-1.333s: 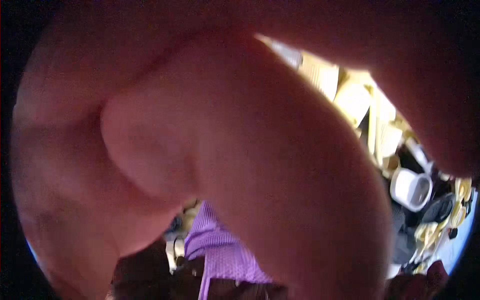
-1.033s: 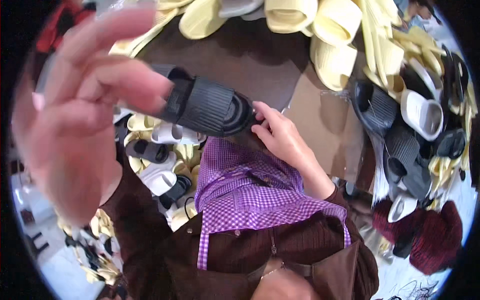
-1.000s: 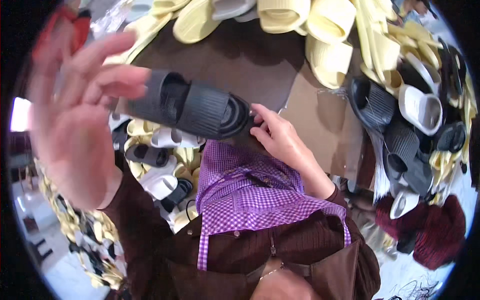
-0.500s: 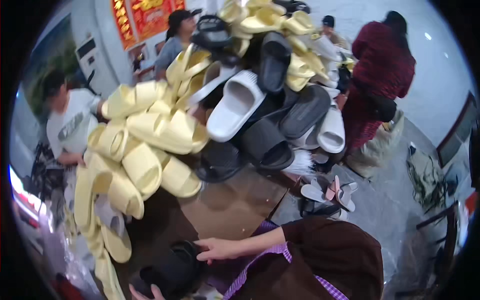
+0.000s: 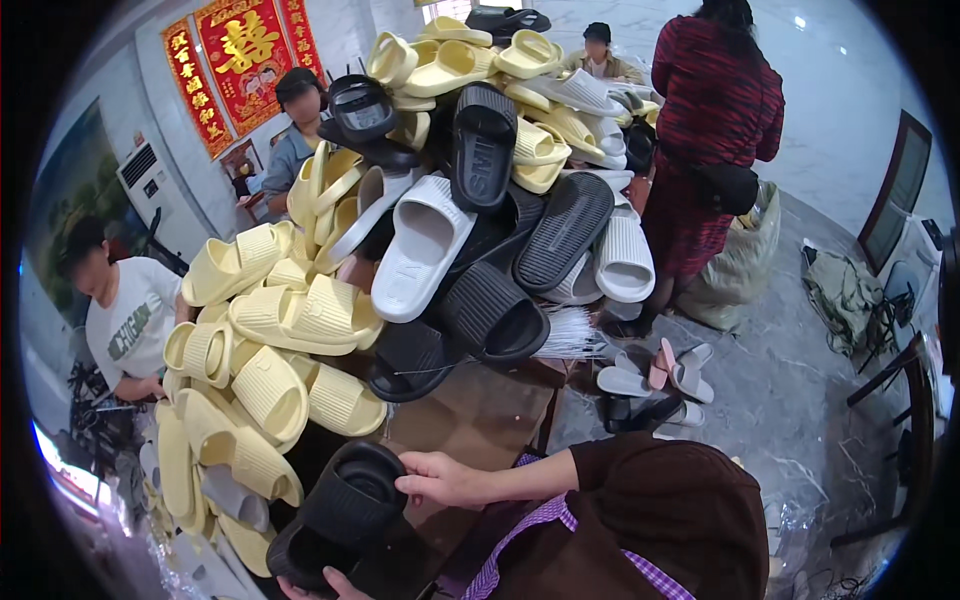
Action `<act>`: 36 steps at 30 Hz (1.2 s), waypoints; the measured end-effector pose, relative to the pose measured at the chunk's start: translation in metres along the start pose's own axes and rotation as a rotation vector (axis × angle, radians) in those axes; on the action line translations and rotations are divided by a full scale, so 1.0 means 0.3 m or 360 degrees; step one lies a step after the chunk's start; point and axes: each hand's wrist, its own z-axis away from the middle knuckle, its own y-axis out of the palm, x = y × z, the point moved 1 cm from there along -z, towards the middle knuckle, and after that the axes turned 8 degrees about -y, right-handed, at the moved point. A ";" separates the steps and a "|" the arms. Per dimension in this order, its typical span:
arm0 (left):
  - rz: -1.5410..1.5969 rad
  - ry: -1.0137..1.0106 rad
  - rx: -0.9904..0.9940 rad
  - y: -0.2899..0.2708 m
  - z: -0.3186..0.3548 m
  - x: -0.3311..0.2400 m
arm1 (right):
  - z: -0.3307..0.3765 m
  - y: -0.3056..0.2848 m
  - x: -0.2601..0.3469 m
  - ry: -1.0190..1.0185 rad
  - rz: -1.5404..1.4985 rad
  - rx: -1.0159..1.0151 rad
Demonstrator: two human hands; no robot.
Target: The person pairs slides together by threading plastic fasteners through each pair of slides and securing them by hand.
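Low in the picture I hold a pair of black slide slippers (image 5: 352, 492), which overlap each other. My right hand (image 5: 438, 478) pinches the rim of the upper one, thumb and fingers closed on its right edge. At the lower edge, my left hand (image 5: 325, 584) grips the pair from beneath; its fingers show only in part. Just beyond rises a large heap of slippers: pale yellow ones (image 5: 305, 312) on the left, with a white slipper (image 5: 424, 245) and a dark upturned slipper (image 5: 563, 232) nearer its middle.
Brown cardboard (image 5: 480, 410) lies under the heap's near side. White ties (image 5: 572, 335) stick out beside it. Several loose slippers (image 5: 660, 372) lie on the grey floor. A person in dark red (image 5: 715, 130) stands by a sack (image 5: 738, 270); other people sit around the heap.
My view has shifted, so the heap appears farther left. The black slippers have come up a little and show more clearly. Both hands stay on them.
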 end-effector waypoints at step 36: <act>-0.0310 0.0041 0.0608 -0.059 0.006 0.203 | 0.015 -0.392 0.004 0.0321 -0.0564 -0.0693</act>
